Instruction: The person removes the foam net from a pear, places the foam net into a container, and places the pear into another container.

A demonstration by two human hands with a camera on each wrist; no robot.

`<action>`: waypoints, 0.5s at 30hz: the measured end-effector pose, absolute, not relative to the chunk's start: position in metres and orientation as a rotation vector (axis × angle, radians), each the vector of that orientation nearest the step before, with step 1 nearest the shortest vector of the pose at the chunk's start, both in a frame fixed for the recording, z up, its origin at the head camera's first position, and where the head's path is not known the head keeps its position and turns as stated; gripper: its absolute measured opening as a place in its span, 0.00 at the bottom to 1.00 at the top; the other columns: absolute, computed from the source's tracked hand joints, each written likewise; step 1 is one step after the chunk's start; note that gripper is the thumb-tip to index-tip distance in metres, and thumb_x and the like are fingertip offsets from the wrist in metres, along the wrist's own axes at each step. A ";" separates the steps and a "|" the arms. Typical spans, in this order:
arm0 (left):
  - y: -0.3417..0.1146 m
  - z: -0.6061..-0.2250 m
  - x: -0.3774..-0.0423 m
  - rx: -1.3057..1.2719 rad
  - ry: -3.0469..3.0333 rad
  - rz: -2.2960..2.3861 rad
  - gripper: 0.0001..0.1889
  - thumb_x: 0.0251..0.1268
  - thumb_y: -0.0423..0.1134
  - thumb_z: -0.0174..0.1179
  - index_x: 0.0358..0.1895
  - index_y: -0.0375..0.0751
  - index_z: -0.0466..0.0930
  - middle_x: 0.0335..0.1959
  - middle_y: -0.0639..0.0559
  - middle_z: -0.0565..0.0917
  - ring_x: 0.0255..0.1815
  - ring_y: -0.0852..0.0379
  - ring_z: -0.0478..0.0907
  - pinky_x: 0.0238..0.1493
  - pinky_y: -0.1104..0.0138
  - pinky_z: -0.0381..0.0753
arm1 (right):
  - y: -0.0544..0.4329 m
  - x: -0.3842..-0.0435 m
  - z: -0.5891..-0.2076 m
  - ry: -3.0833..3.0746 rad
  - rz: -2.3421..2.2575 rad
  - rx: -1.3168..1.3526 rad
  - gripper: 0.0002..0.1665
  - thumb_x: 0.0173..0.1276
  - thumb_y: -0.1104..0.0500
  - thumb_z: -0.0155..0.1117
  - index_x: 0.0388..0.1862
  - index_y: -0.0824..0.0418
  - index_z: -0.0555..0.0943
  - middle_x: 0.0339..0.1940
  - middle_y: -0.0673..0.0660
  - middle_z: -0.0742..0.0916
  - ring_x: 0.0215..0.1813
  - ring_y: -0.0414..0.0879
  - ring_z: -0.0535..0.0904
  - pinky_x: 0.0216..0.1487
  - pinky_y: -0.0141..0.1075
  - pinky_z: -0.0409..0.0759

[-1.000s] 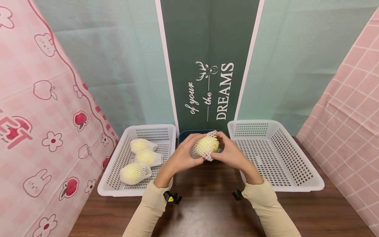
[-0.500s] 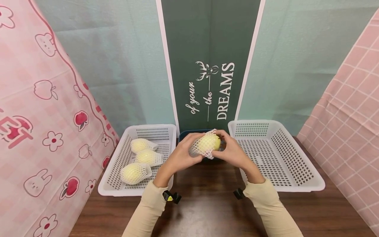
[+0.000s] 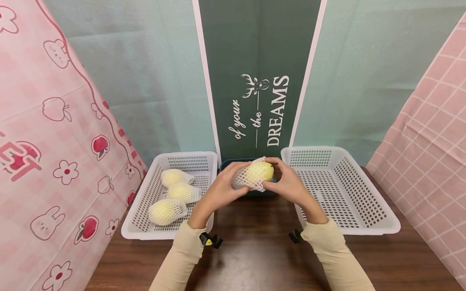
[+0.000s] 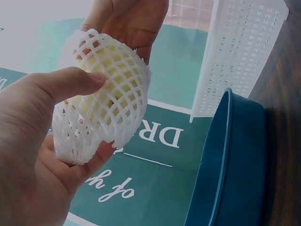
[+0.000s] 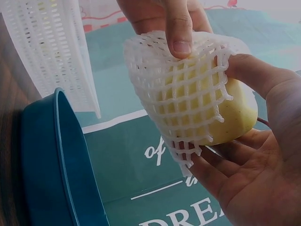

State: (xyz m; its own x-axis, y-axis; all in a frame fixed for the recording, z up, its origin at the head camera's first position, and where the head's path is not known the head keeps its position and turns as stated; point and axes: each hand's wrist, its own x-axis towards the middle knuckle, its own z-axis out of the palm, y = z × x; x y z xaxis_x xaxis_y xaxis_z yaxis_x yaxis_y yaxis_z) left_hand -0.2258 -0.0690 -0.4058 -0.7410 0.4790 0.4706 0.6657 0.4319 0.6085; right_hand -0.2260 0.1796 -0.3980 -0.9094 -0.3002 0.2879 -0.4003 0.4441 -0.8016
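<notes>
The left hand [image 3: 226, 186] is clamped on the netted end of a yellow fruit [image 3: 263, 172]. The right hand [image 3: 289, 185] grips its bare end, thumb on the edge of the white net [image 5: 188, 101]. Two hands likely stop it slipping. The head view shows the fruit over the blue tub [image 5: 42, 155]. Left of the tub, a basket [image 3: 145, 234] holds three netted fruits [image 3: 183, 192], maybe so they cannot roll. Right of the tub sits another basket [image 3: 329, 194]. All stand on a brown counter [image 3: 251, 246]. Behind the tub hangs green cloth [image 3: 227, 52].
</notes>
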 end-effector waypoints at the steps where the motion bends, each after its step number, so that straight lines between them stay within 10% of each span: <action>1: -0.069 -0.405 -0.225 -0.997 -2.454 -1.203 0.36 0.65 0.33 0.73 0.77 0.47 0.73 0.71 0.47 0.78 0.67 0.50 0.78 0.63 0.54 0.82 | 0.180 -0.226 -0.397 -2.576 1.475 0.628 0.41 0.65 0.66 0.75 0.75 0.66 0.70 0.66 0.70 0.82 0.64 0.66 0.83 0.64 0.61 0.81; 15: -0.069 -0.405 -0.227 -0.965 -2.422 -1.219 0.28 0.69 0.35 0.72 0.72 0.48 0.79 0.66 0.49 0.82 0.67 0.52 0.80 0.64 0.54 0.83 | 0.185 -0.225 -0.394 -2.584 1.425 0.606 0.40 0.65 0.64 0.77 0.75 0.64 0.72 0.65 0.69 0.84 0.60 0.62 0.85 0.62 0.57 0.82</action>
